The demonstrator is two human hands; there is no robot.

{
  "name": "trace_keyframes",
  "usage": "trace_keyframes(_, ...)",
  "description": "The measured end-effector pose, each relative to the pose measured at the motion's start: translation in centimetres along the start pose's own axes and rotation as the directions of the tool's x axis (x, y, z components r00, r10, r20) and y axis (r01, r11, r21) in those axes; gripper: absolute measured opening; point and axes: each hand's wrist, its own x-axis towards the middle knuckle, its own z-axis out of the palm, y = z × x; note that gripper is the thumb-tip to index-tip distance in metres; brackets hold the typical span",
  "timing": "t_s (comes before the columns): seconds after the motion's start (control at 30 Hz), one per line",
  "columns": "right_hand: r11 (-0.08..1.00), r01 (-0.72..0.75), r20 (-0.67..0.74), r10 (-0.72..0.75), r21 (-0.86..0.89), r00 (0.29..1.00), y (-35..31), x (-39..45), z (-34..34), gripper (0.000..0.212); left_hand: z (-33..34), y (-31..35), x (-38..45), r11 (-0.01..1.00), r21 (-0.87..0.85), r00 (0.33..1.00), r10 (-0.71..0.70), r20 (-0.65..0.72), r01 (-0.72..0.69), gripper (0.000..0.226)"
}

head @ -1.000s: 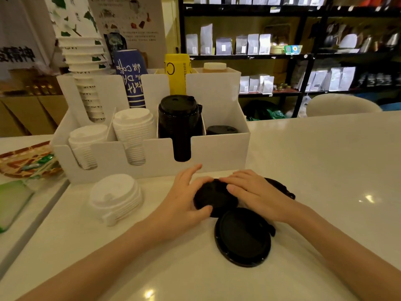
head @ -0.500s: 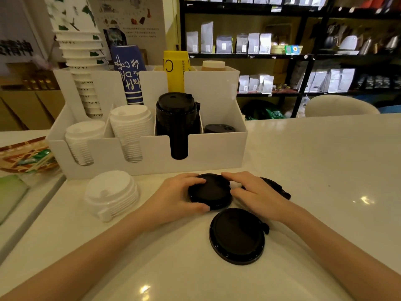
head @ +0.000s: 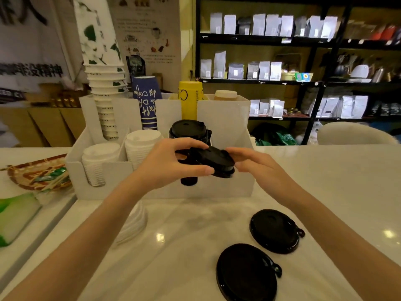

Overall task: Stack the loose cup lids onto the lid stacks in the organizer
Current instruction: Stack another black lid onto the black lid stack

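Note:
Both hands hold a small stack of black lids (head: 213, 162) in the air, in front of the white organizer (head: 230, 187). My left hand (head: 173, 161) grips its left side, my right hand (head: 253, 164) its right side. Just behind stands the tall black lid stack (head: 187, 129) in the organizer's third slot. Two white lid stacks (head: 98, 156) (head: 141, 144) fill the left slots. Two loose black lids (head: 273, 231) (head: 246, 272) lie on the counter at the front right. A loose white lid pile (head: 133, 222) sits partly hidden under my left forearm.
Paper cup stacks (head: 104, 83), a blue cup stack (head: 146, 103) and a yellow one (head: 191, 101) rise from the organizer's back row. A woven tray (head: 26, 170) with packets lies to the left. Dark shelving with bags stands behind the counter.
Both hands lifted the small black lid stack off the counter and carried it up toward the organizer. The view tilted down, so the two loose black lids now lie uncovered.

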Motion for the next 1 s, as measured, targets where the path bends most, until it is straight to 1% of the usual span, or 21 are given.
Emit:
trace_keyframes(0.07, 0.999, 0.031, -0.037, -0.03, 0.022, 0.999, -0.8, 1.1, -0.2, 0.036, -0.6, 0.2, 0.5, 1.0, -0.002, 0.998, 0.028, -0.05, -0.028, 0.057)
trace_keyframes(0.13, 0.997, 0.063, -0.08, -0.059, 0.046, 0.995, -1.5, 2.3, -0.3, 0.035, -1.2, 0.1, 1.2, 0.999, -0.002, 0.995, 0.051, -0.083, -0.051, 0.06)
trace_keyframes(0.27, 0.98, 0.117, -0.206, -0.083, 0.158, 0.975, -2.3, 4.3, 0.5, 0.037, -2.5, -0.5, 3.2, 0.998, 0.024, 0.989, 0.069, -0.133, -0.066, 0.057)
trace_keyframes(0.37, 0.963, 0.139, -0.249, -0.08, 0.232, 0.965, -2.6, 5.7, 1.4, 0.037, -2.9, -1.2, 4.3, 0.998, 0.001, 0.985, 0.055, -0.161, -0.056, 0.055)
trace_keyframes(0.47, 0.94, 0.095, -0.233, -0.017, 0.327, 0.972, -2.2, 6.8, 2.3, 0.035, -3.2, -2.3, 5.0, 1.0, 0.002, 0.982, 0.029, -0.188, -0.029, 0.05)
trace_keyframes(0.53, 0.928, 0.076, -0.203, 0.0, 0.365, 0.979, -1.9, 7.3, 2.8, 0.035, -3.5, -3.2, 5.3, 1.0, 0.008, 0.981, -0.003, -0.196, 0.005, 0.051)
trace_keyframes(0.6, 0.932, 0.069, -0.169, -0.009, 0.356, 0.986, -1.8, 7.8, 3.2, 0.037, -3.8, -3.9, 5.4, 0.999, -0.004, 0.979, -0.033, -0.203, 0.033, 0.051)
trace_keyframes(0.73, 0.944, 0.037, -0.114, 0.0, 0.328, 0.994, -1.5, 8.2, 3.4, 0.04, -4.1, -4.8, 5.6, 0.998, -0.033, 0.979, -0.064, -0.192, 0.058, 0.045)
trace_keyframes(0.93, 0.954, -0.025, -0.105, 0.058, 0.299, 0.993, -1.1, 8.5, 3.1, 0.041, -3.8, -5.3, 6.0, 0.992, -0.098, 0.981, -0.097, -0.167, 0.081, 0.042)
trace_keyframes(1.0, 0.953, -0.025, -0.103, 0.058, 0.303, 0.993, -1.0, 8.5, 3.1, 0.041, -3.9, -5.3, 6.0, 0.99, -0.105, 0.982, -0.11, -0.155, 0.095, 0.043)
